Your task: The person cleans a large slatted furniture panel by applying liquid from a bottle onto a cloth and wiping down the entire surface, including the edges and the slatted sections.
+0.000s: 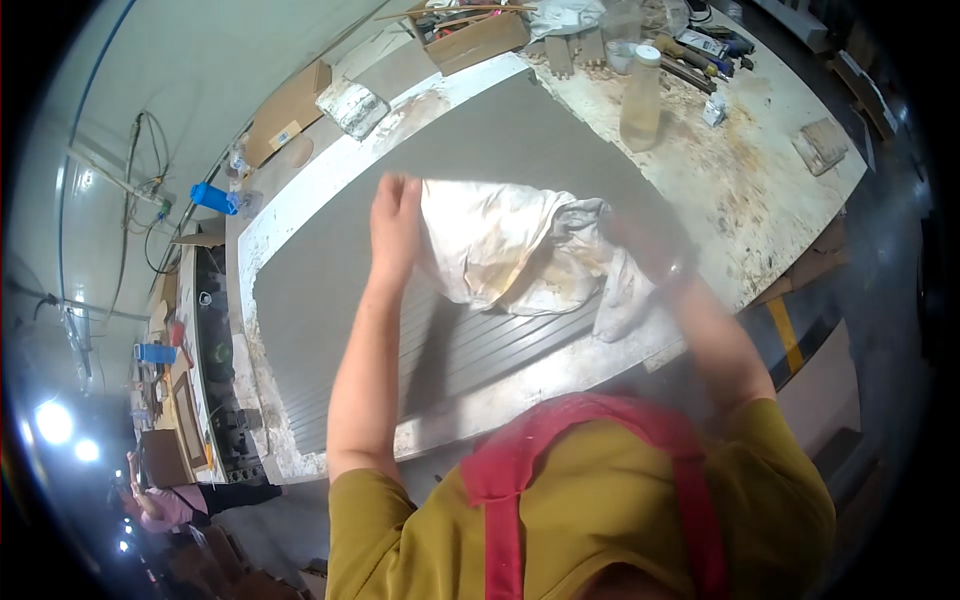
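Note:
A white cloth (500,245) with yellowish-brown stains is stretched between my hands, above a large grey panel (330,260). My left hand (395,222) is closed on the cloth's upper left corner. At the other end the cloth bunches and twists against my right hand (648,248), which is smeared by motion; its fingers are not sharp, but the cloth hangs up from it. A loose tail of cloth drops below that hand. Parallel grooves run along the panel's near part, under the cloth.
The panel lies on a stained white table (740,230). Toward the back right stand a bottle of pale liquid (641,105) and several hand tools (690,60). A cardboard box (480,40), a whitish block (352,107) and a blue bottle (212,197) line the far side. Another person (170,508) is at far left.

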Action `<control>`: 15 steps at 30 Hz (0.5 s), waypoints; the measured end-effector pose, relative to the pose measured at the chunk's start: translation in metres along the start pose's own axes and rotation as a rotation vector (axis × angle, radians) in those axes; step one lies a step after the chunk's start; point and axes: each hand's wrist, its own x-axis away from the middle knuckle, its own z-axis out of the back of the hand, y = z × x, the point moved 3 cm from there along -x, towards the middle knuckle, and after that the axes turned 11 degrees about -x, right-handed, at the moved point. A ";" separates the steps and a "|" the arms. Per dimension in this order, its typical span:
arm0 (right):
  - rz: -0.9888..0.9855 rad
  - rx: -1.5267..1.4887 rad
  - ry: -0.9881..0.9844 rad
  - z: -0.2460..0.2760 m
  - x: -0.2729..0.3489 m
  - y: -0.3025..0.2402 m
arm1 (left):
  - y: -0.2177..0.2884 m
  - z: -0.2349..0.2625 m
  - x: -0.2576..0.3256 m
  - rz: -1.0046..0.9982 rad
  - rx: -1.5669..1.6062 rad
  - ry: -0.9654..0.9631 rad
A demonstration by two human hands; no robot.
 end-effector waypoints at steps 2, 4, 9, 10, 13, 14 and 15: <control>0.001 0.088 -0.066 0.010 -0.004 -0.011 | 0.037 0.003 -0.025 -0.066 0.100 -0.041; -0.005 -0.072 -0.098 0.021 -0.010 -0.014 | 0.058 -0.002 -0.044 0.053 0.406 -0.165; 0.022 -0.922 -0.010 0.011 -0.042 0.010 | 0.038 -0.065 -0.058 0.138 0.288 -0.244; -0.016 -0.854 0.027 0.007 -0.046 0.012 | 0.023 -0.075 -0.058 0.088 0.178 -0.246; -0.074 -1.185 -0.055 0.006 -0.054 0.038 | 0.008 -0.117 -0.032 0.102 0.355 -0.513; -0.110 -1.386 -0.129 0.007 -0.056 0.057 | 0.008 -0.137 -0.020 -0.102 0.329 -0.576; -0.145 -1.585 -0.184 0.016 -0.056 0.080 | 0.028 -0.150 -0.012 -0.032 0.289 -0.625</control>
